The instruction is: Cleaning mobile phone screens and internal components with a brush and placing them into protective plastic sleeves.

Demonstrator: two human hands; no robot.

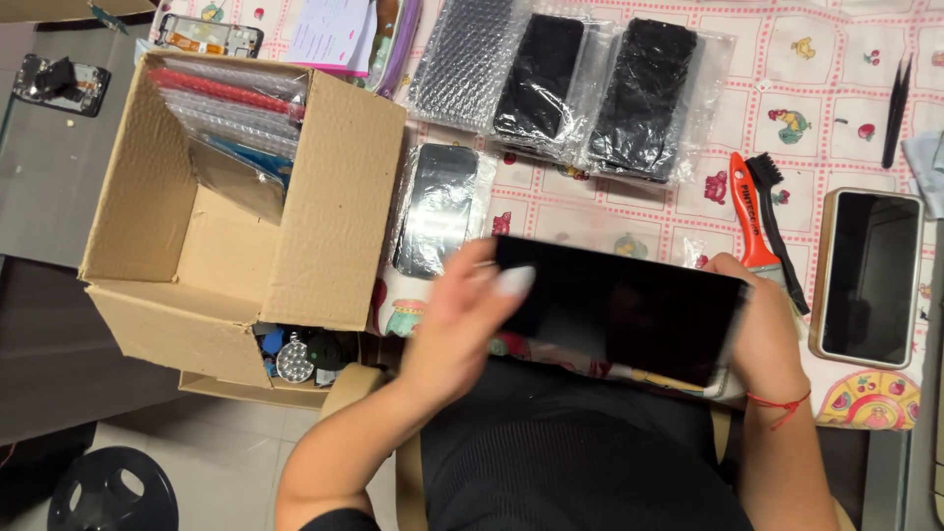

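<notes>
I hold a black flat tablet-like screen (629, 310) level above my lap at the table's near edge. My right hand (767, 329) grips its right end; a red thread is tied round that wrist. My left hand (462, 320), blurred by motion, lies over the screen's left end, fingers resting on the glass. A phone screen in a clear bag (438, 206) lies on the patterned tablecloth (816, 88) just beyond my left hand.
An open cardboard box (324, 216) with bubble-wrapped parts stands at left. Bagged black screens (590, 84) lie at the far side. An orange-handled brush (762, 231), a phone with a gold rim (870, 275) and tweezers (897, 103) are at right.
</notes>
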